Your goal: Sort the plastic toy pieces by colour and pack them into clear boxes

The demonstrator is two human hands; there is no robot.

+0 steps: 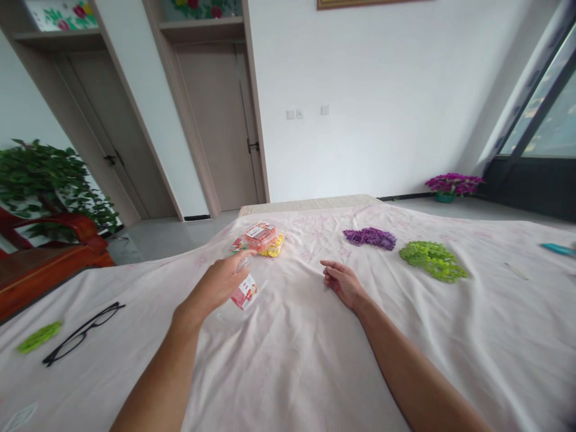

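Observation:
My left hand (224, 279) is closed on a clear plastic package (245, 293) with a red and white label, low over the cloth. Just beyond it lie stacked clear packs: a red one (261, 234) on top and a yellow one (273, 246) partly beneath. My right hand (342, 284) is held over the middle of the cloth, fingers curled in and index finger forward. Whether anything small is pinched in it is hidden. Past that hand are a purple heap of small linked pieces (371, 237) and a light green heap (432, 261).
A pale pink cloth (297, 360) with folds covers the surface. Black glasses (83, 333) and a small green piece (39, 337) lie at left. A thin white stick (516, 271) and a blue object (558, 248) lie at right. A wooden chair (81, 240) stands at the left edge.

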